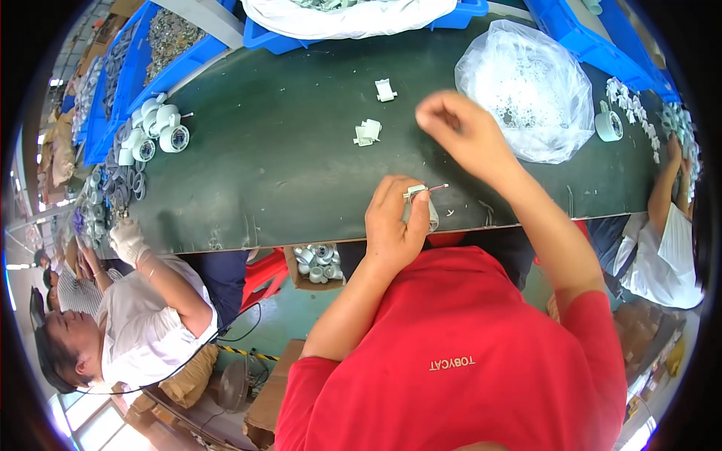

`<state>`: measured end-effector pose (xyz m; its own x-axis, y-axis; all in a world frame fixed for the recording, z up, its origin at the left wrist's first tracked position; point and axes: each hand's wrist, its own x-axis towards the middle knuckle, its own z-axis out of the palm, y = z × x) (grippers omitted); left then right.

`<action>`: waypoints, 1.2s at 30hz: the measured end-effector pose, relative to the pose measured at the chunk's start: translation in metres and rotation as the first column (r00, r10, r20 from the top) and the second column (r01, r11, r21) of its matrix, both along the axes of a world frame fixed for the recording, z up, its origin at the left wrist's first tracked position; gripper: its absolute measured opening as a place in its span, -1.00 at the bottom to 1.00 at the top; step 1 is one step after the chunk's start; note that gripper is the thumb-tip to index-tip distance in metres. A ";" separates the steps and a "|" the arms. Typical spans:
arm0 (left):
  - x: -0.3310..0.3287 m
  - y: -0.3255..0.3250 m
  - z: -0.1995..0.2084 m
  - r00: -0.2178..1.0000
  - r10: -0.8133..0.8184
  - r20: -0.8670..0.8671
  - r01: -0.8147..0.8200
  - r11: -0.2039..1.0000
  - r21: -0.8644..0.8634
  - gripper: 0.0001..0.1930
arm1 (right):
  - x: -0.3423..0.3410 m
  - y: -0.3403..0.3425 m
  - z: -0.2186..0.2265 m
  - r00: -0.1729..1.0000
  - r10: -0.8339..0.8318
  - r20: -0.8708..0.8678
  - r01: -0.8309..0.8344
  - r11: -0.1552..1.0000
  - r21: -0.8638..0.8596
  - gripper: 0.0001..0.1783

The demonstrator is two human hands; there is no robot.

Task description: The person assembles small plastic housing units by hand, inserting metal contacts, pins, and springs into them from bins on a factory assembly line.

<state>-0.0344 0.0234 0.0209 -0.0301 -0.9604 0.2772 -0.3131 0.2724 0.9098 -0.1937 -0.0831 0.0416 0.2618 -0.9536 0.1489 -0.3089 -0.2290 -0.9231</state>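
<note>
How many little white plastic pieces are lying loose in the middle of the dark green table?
2. One white plastic piece lies further up the dark green table; the other lies just below it, to the left. More may be hidden behind the hands.

The left hand [392,224] pinches with fingers curled, its forearm bent; the right hand [459,134] reaches forward, fingers loosely bunched.
</note>
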 end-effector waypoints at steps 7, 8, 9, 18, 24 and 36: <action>-0.003 0.000 0.004 0.998 0.044 0.038 -0.045 0.998 0.031 -0.90 | 0.060 -0.062 -0.014 0.754 -0.090 -0.651 -0.124 0.953 -0.276 -0.61; -0.003 0.000 0.005 0.998 0.050 0.048 -0.052 0.998 0.042 -0.90 | 0.060 -0.061 -0.019 0.738 -0.077 -0.671 -0.117 0.964 -0.240 -0.63; -0.001 0.001 0.003 0.997 0.055 0.049 -0.057 0.998 0.040 -0.90 | 0.058 -0.060 -0.018 0.738 -0.075 -0.670 -0.121 0.963 -0.242 -0.63; 0.007 -0.002 -0.006 0.987 0.023 -0.160 -0.019 0.999 0.029 -0.84 | 0.005 0.012 0.010 0.994 0.007 0.110 -0.047 0.929 0.367 -0.79; -0.004 -0.006 0.012 0.982 -0.107 -0.154 0.129 0.981 0.147 -0.87 | -0.014 0.065 -0.009 0.818 -0.189 0.544 -0.168 0.825 0.540 -0.79; -0.011 -0.011 0.014 0.986 -0.151 -0.073 0.166 0.940 0.299 -0.89 | -0.057 0.076 0.011 0.957 -0.021 -0.289 -0.033 0.983 -0.182 -0.61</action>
<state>-0.0454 0.0128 0.0347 -0.1827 -0.9829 -0.0213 -0.2420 0.0240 0.9700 -0.2503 -0.0069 0.0529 0.3253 -0.9151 0.2384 -0.5534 -0.3886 -0.7367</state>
